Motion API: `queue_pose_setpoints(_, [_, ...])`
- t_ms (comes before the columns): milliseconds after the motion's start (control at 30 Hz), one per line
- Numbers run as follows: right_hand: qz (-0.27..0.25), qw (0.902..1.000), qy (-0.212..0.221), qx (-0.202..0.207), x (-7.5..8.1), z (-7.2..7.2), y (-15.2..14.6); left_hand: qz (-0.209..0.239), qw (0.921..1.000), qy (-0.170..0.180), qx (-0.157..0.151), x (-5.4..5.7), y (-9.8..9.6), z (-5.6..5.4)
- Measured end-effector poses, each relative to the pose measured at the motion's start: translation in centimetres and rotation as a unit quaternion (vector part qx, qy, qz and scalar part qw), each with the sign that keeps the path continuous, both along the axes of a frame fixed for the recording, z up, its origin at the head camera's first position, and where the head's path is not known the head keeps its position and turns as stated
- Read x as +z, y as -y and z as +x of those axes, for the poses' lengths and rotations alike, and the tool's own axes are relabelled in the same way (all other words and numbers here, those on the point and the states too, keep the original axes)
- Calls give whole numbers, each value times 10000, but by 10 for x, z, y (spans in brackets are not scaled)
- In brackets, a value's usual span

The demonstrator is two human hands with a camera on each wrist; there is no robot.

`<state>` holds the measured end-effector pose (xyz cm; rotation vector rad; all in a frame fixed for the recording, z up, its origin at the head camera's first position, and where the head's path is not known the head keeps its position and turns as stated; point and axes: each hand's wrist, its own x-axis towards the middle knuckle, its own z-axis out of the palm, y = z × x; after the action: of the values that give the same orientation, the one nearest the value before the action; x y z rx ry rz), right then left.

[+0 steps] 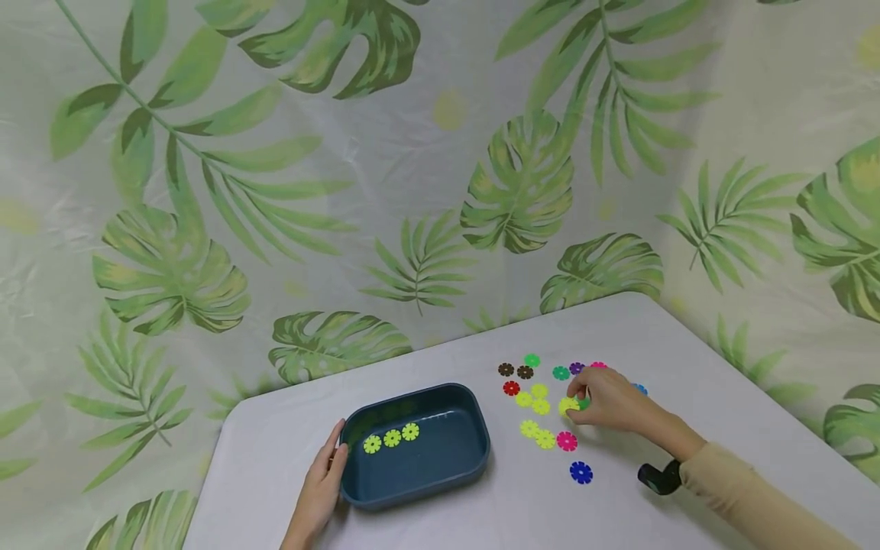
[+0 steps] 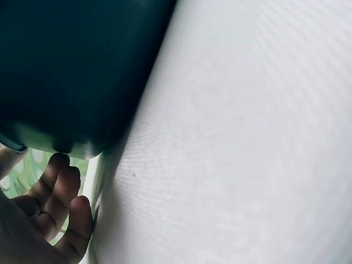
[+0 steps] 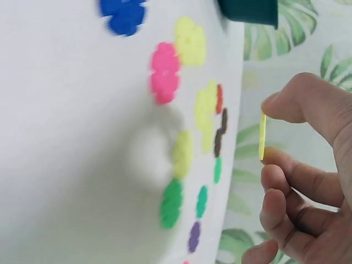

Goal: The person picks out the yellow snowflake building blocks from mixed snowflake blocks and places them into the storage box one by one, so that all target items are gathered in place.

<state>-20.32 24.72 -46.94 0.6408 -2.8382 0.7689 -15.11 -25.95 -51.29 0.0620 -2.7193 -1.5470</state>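
My right hand [image 1: 605,399] is raised a little over the scattered flower-shaped plastic discs. In the right wrist view its thumb and index finger pinch a yellow notched disc [image 3: 262,136] edge-on, above the table. Below it lie another yellow disc [image 3: 182,154] and a green disc [image 3: 171,203]. My left hand [image 1: 324,475] holds the left end of a dark blue tray [image 1: 412,489], thumb by the rim and bent fingers against the outer wall [image 2: 71,137]. Three yellow discs [image 1: 392,438] lie in a row on the tray's floor.
Right of the tray lie several yellow discs [image 1: 539,407], pink [image 1: 567,441], dark blue [image 1: 580,473], red [image 1: 512,388] and brown [image 1: 506,370] ones. A black object [image 1: 658,479] is by the right sleeve. Leaf-patterned sheeting [image 1: 412,191] hangs behind the white table [image 1: 275,428].
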Motion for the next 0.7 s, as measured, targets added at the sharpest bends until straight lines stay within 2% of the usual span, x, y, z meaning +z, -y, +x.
queue_pose_setpoints(167, [-52, 9993, -128, 355, 16, -15, 28, 0, 10000, 22, 3, 0, 0, 1])
queue_pose_setpoints(400, [-76, 9969, -33, 777, 32, -31, 72, 32, 9999, -82, -57, 0, 0, -1])
queue_pose_setpoints(700, [3, 9914, -167, 1300, 41, -46, 124, -65, 9999, -136, 10, -1, 1, 0])
